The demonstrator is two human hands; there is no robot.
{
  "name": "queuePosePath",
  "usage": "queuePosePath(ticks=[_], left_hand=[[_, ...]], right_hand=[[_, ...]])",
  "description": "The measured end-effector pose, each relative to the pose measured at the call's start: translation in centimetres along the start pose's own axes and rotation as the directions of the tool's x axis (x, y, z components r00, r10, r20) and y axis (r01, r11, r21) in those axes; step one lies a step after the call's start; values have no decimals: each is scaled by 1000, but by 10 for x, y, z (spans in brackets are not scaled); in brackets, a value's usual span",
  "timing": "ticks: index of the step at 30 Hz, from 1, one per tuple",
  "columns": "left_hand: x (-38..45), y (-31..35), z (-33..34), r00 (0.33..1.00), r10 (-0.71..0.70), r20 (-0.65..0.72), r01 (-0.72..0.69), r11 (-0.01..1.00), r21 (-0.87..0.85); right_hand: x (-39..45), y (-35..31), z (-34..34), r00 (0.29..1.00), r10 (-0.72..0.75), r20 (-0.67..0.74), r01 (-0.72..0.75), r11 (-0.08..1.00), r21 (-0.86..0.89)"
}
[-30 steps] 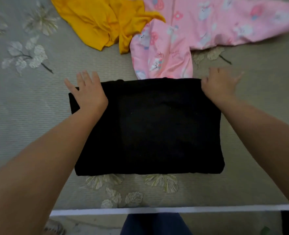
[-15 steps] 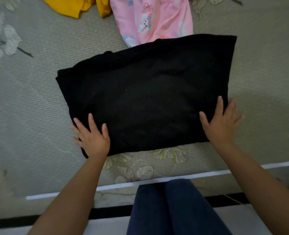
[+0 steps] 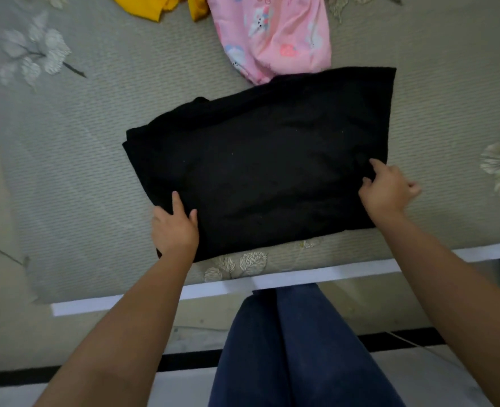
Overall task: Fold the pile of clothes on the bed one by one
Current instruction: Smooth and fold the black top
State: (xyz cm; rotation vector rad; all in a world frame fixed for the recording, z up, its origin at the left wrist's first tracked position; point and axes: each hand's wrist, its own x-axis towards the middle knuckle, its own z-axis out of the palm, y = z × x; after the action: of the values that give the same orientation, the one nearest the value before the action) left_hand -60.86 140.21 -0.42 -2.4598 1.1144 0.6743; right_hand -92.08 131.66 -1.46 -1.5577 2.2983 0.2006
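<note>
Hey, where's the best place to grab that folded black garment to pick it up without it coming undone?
Probably by its two near corners, from the bed-edge side. The black garment lies flat as a folded rectangle, near edge closest to the person. The left hand and the right hand are already at those corners; a pinching grip through all layers there should keep the fold together.

Yellow garment and pink garment cut off at top edge — left-hand fingers partly hidden.
</note>
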Motion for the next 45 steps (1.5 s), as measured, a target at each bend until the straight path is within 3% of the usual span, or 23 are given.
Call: queuePosePath(ticks=[5,10,12,15,18,22,29,32,35,38,41,45], left_hand=[[-41,-21,27,996,9,88,-21,990,138],[-50,-23,39,995,-30,90,25,998,65],[-54,-19,38,999,47,15,-48,991,124],[-64,0,30,957,288,-31,-274,936,220],[-75,48,19,849,528,11,-509,812,286],[-84,141,9,644,759,96,-729,571,378],[-77,286,11,342,867,363,-800,67,596],[-66,320,11,304,821,483,-712,-141,688],[-60,334,5,307,791,530,-650,-232,723],[-62,340,-2,302,745,594,-598,-337,727],[-61,342,-8,300,734,609,-593,-356,722],[-57,331,-28,226,811,540,-651,-286,703]], right_hand=[[-44,30,8,1000,-2,17,4,997,-79],[-59,44,13,1000,-11,25,14,993,-120],[-58,48,10,998,22,51,-16,993,-114],[-59,58,8,994,57,91,-52,997,-52],[-61,67,9,991,69,114,-72,997,19],[-61,73,15,990,86,116,-100,988,116],[-56,76,31,983,138,118,-165,951,263],[-54,73,33,985,167,32,-169,941,292],[-53,75,32,968,195,-157,-150,953,262],[-52,77,35,957,217,-194,-146,934,327],[-52,73,33,947,259,-189,-148,876,458],[-58,68,22,921,254,-295,-78,863,500]])
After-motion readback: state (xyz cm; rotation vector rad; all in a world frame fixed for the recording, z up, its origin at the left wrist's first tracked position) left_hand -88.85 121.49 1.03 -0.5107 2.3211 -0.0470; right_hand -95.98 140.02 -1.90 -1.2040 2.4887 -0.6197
